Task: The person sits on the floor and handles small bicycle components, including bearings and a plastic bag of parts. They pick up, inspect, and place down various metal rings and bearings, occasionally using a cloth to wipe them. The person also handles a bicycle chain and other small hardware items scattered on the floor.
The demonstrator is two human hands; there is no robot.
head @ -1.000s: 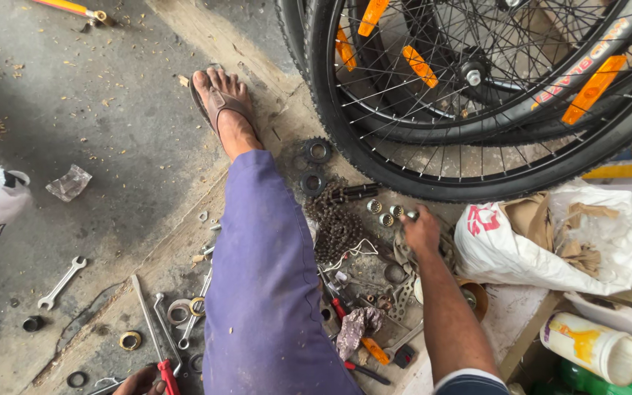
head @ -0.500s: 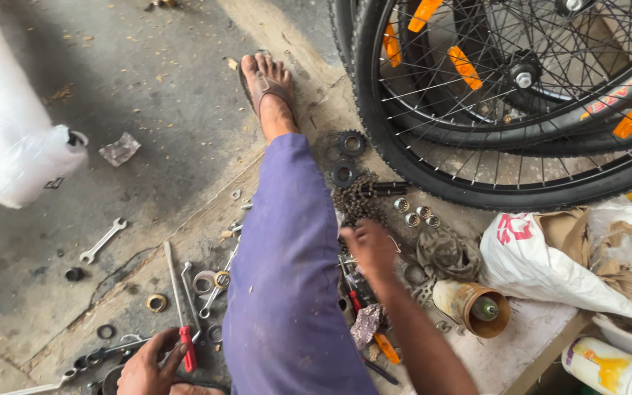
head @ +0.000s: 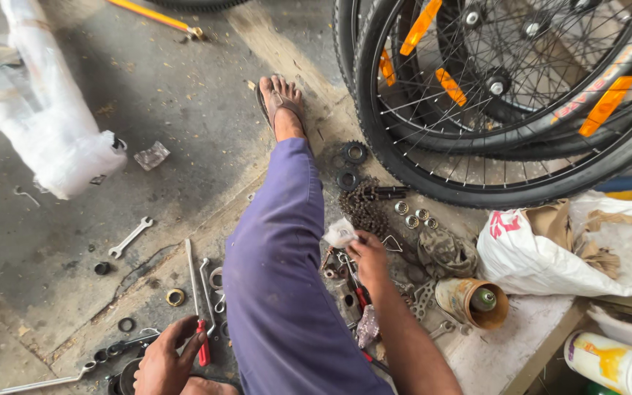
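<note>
I sit on the floor with my leg in purple trousers (head: 279,271) stretched out and a sandalled foot (head: 281,102) at its end. My left hand (head: 164,360) rests at the bottom left with its fingers spread, touching the red handle of a long screwdriver (head: 197,314). To the right of the leg, my right hand (head: 368,256) reaches down with curled fingers into a pile of small tools and parts (head: 352,292). A crumpled white scrap (head: 340,232) lies just beside that hand. What the fingers grip is hidden.
Bicycle wheels (head: 491,110) with orange reflectors lean at the top right. A rusty chain (head: 363,205), cogs (head: 354,153) and nuts (head: 412,216) lie below them. A tipped can (head: 469,301), a white bag (head: 550,249), spanners (head: 130,237) and a plastic-wrapped bundle (head: 45,124) surround me.
My right hand has drawn back from the nuts near the tyre to the tool pile beside my leg. My left hand has come further into view by the red-handled screwdriver.
</note>
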